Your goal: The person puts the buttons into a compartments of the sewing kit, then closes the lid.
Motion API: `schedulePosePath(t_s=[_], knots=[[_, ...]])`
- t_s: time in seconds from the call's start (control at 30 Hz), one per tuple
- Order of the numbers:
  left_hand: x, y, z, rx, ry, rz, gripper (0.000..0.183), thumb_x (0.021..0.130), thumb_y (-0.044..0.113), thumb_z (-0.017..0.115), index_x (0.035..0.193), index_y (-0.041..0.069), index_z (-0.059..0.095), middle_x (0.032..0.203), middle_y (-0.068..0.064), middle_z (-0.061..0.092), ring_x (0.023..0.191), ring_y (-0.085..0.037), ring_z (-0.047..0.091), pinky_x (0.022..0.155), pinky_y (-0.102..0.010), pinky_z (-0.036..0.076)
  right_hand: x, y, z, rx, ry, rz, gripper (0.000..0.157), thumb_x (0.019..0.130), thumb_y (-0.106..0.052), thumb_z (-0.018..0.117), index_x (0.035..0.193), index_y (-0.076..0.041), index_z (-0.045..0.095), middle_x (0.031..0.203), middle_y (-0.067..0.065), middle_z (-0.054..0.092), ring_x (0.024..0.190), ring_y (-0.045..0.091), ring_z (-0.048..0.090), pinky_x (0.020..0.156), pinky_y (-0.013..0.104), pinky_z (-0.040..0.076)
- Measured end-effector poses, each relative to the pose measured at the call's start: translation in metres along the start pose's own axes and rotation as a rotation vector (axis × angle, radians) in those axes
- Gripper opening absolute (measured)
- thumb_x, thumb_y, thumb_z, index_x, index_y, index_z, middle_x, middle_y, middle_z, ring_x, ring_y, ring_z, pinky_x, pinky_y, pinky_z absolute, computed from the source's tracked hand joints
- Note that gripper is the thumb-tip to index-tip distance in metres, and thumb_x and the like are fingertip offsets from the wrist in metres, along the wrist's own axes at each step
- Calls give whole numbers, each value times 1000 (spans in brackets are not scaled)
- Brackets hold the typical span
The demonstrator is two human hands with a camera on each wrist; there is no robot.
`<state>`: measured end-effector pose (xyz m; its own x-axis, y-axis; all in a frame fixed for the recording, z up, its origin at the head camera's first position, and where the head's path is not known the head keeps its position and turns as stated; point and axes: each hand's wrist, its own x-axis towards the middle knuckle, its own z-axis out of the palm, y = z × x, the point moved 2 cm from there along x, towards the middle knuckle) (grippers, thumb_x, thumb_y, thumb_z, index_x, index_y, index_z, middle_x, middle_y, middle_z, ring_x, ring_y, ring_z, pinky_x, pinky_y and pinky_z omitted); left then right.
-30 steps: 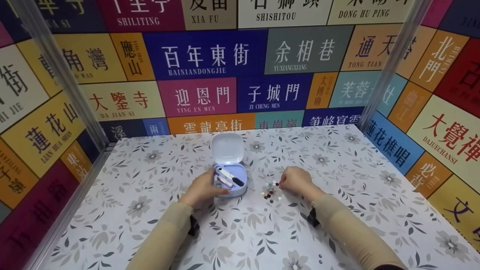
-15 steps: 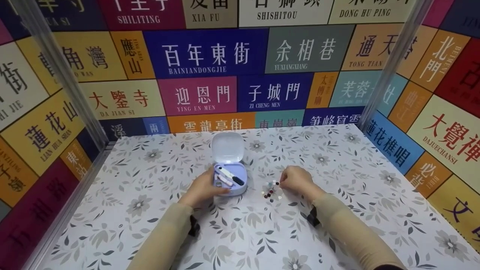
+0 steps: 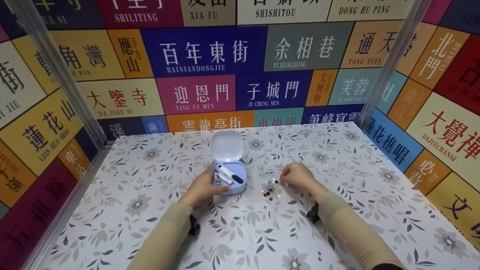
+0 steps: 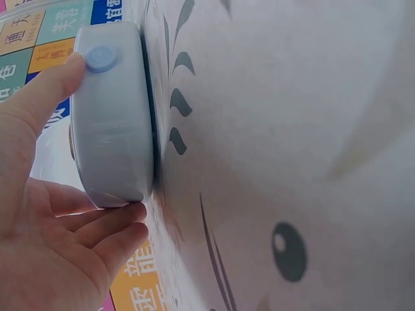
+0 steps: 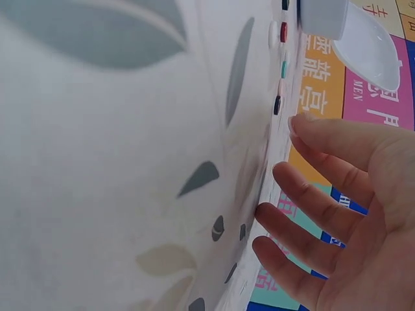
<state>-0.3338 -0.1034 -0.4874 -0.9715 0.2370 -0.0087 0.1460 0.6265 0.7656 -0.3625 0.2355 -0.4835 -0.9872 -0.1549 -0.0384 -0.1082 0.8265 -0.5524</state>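
In the head view my left hand point(image 3: 202, 186) holds a small lavender case point(image 3: 240, 187) at its left side, with the white lid point(image 3: 227, 146) standing up. In the left wrist view the thumb lies by the round catch point(image 4: 101, 59) and the fingers rest under the case's side. A white tool with a black end point(image 3: 230, 173) lies inside the case. My right hand point(image 3: 298, 175) is low over the table beside small coloured buttons point(image 3: 270, 190). Its thumb and index tips come together near a dark button point(image 5: 277, 104); I cannot tell whether they pinch anything.
A white tablecloth point(image 3: 150, 232) with grey flowers and leaves covers the table. Printed panels with street names point(image 3: 204, 50) stand behind and at both sides, with clear posts point(image 3: 390, 63) at the corners.
My right hand has lifted very slightly from beside the buttons. The left hand keeps its hold on the case, and the view has shifted a little.
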Motion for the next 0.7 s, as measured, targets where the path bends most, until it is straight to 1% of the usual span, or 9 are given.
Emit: schedulePosePath(t_s=[0.07,0.17,0.3,0.47,0.6,0.7], knots=[[-1,1,-1,-4,-3,-11,112,69,41,85,154,8,20,156,-12,27,142,-30,27,117,-44,17,1,0,-2,24,2,-6,5,79,-16,74,74,-13,74,70,-3,64,59,14,55,52,27,44],[0,3,-4,21,2,16,110,70,41,85,153,5,24,153,-14,33,139,-31,32,116,-43,21,1,-1,-5,67,13,-15,5,79,-16,74,75,-12,74,70,-3,65,61,14,55,56,28,45],[2,5,-5,34,9,64,106,69,39,86,151,3,29,148,-16,42,134,-33,40,114,-44,26,1,0,-6,92,25,-33,5,79,-16,74,76,-12,74,72,-4,67,64,14,55,61,28,46],[3,4,-4,21,4,46,107,68,39,86,152,7,29,149,-13,42,134,-31,40,114,-43,26,2,2,-5,97,27,-47,5,79,-16,74,77,-12,74,73,-3,67,64,14,56,61,28,47],[2,3,-3,-8,8,52,105,68,38,87,152,9,31,148,-11,43,134,-30,41,114,-44,25,3,1,-6,109,20,-40,5,79,-16,74,77,-11,74,72,-3,67,63,14,56,60,27,47],[0,3,-2,-25,9,52,105,67,36,87,152,10,30,148,-10,44,134,-29,41,114,-44,24,3,0,-6,129,12,-20,6,80,-16,74,78,-11,74,73,-2,67,64,14,56,59,27,47]])
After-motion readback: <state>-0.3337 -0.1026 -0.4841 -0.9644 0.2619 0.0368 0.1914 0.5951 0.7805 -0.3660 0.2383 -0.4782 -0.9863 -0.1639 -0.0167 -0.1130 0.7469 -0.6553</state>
